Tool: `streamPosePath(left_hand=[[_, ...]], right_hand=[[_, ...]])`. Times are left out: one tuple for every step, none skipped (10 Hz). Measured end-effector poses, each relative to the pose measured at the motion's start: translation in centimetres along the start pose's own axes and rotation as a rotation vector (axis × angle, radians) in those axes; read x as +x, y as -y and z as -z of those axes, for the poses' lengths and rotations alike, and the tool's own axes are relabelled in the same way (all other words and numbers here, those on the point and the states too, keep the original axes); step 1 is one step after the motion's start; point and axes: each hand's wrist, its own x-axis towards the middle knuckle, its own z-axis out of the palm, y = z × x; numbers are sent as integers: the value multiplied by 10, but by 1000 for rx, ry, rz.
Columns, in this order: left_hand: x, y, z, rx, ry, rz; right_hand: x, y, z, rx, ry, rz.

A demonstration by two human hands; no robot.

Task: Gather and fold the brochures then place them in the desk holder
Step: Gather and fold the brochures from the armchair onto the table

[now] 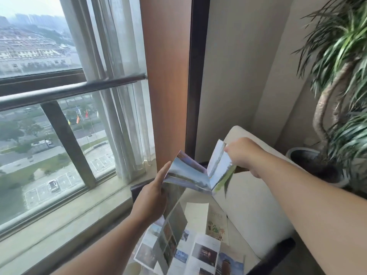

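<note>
A glossy brochure (190,175) with landscape photos hangs half unfolded in the air above the small table. My left hand (153,197) holds its left panel, fingers straight up along the edge and thumb hidden behind the paper. My right hand (244,155) pinches the top of its right panel, which stands up at an angle. Below, several other brochures (178,247) lie spread on the table (131,266), some unfolded, beside a white sheet (196,215) and a leaflet with a floral print (217,225). No desk holder is in view.
A cream cushioned chair (252,207) stands right behind the table. A large potted plant (335,80) fills the right side, its dark pot (315,163) by my right forearm. A window with a railing (65,92) and sheer curtain (117,96) is on the left.
</note>
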Motion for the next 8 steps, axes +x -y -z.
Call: streamPosePath(left_hand=[[8, -13, 1, -270, 103, 68], [5, -21, 3, -351, 192, -24], [3, -30, 5, -776, 379, -23], [7, -28, 9, -948, 314, 128], [15, -17, 13, -1002, 265, 300], [22, -3, 14, -881, 195, 370], [23, 8, 12, -744, 134, 416], [18, 14, 15, -777, 73, 429]], right_hand=[[-10, 12, -28, -66, 80, 129], [-38, 28, -61, -118, 191, 245], [-41, 27, -95, -107, 212, 237], [-47, 23, -107, -28, 226, 204], [-54, 15, -115, -52, 326, 287], [-63, 7, -129, -131, 510, 381], [-60, -5, -142, -57, 468, 372], [-43, -19, -142, -4, 128, 213]])
